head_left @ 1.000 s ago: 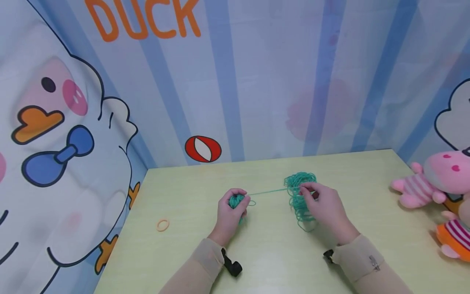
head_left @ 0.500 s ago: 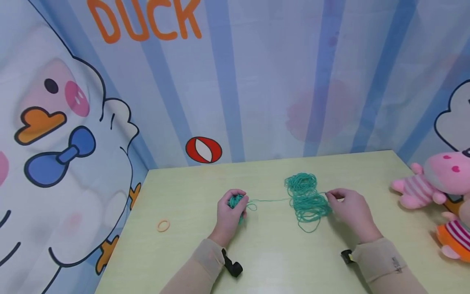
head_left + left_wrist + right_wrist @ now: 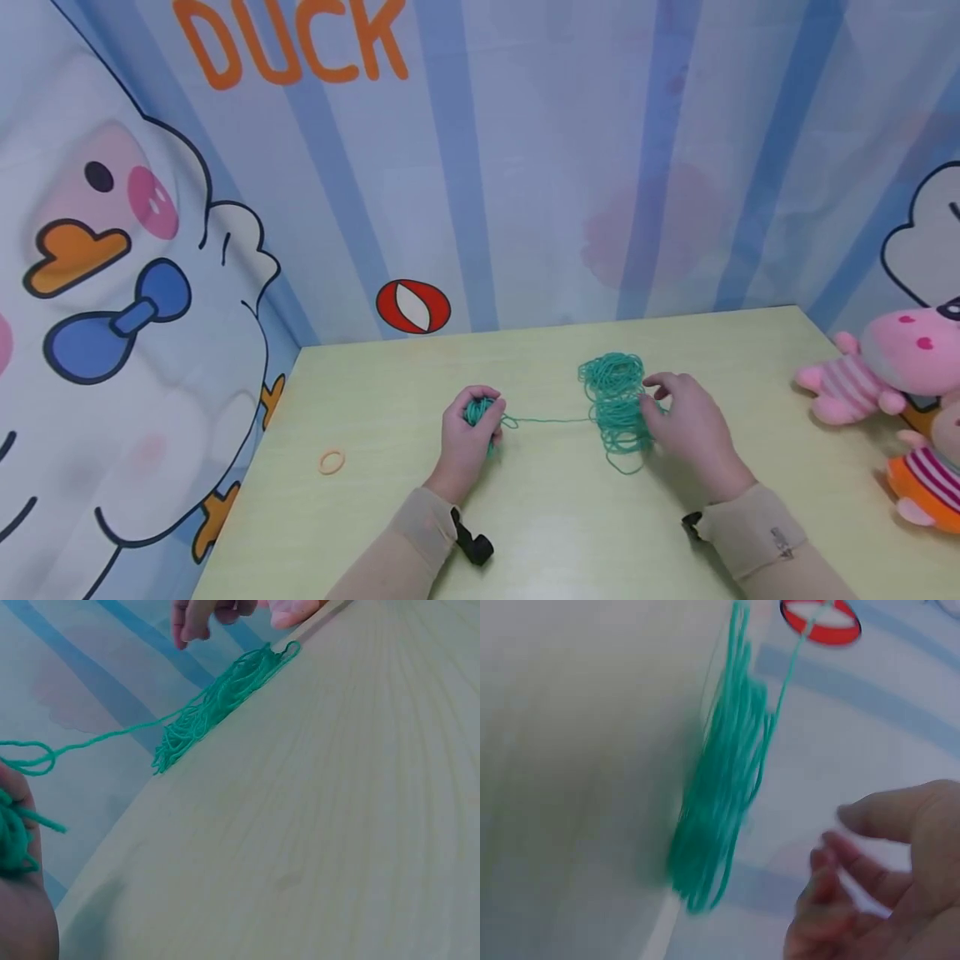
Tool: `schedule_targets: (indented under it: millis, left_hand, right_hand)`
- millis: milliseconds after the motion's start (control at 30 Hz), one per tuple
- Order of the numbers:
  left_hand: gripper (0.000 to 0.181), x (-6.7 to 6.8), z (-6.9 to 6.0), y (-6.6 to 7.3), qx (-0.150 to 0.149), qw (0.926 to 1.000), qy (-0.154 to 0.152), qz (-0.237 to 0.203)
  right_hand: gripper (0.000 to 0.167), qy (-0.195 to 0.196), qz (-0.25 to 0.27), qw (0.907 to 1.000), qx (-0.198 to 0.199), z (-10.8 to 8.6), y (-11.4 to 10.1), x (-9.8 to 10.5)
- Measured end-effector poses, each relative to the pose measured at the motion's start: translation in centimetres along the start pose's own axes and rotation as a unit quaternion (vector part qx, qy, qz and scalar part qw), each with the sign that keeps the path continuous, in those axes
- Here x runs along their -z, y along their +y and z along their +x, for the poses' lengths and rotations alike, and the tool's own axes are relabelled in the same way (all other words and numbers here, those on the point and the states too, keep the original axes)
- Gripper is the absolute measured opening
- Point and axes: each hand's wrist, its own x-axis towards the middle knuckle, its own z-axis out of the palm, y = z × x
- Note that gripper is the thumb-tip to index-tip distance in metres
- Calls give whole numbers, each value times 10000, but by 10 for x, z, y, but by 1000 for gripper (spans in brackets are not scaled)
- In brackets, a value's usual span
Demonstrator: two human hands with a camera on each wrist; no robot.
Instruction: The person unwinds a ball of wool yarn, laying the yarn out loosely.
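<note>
Green yarn here, a looped heap [image 3: 618, 412] lying right of centre on the pale table [image 3: 547, 525], and a single strand [image 3: 555, 420] runs left from it to the left hand [image 3: 461, 446], fingers curled firmly round a smaller yarn bundle [image 3: 477, 409]! The right hand [image 3: 693, 429] hovers just beside the heap's right edge, thumb and forefinger parted, gripping nothing. Over on the left, an orange ring [image 3: 321, 463] lies flat.

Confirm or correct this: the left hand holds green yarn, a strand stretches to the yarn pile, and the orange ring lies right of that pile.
One error: the orange ring lies left of the yarn pile, as the head view shows. The left hand holds green yarn, and a strand stretches to the yarn pile.
</note>
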Motion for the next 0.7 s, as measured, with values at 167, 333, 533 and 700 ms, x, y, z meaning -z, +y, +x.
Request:
schedule_targets:
  millis: [167, 333, 533, 700]
  left_hand:
    - [34, 0, 0, 1, 15, 9999, -84, -95]
    - [37, 0, 0, 1, 73, 9999, -126, 14]
    - [44, -1, -1, 4, 110, 9999, -82, 76]
    - [43, 0, 0, 3, 136, 9997, 32, 179]
  right_hand:
    - [36, -348, 261, 9919, 1192, 1, -41, -31]
    - [39, -1098, 345, 9811, 1556, 3, -77, -58]
    - [23, -1137, 38, 9800, 1632, 7, -95, -71]
    - [19, -836, 153, 9869, 1368, 5, -86, -64]
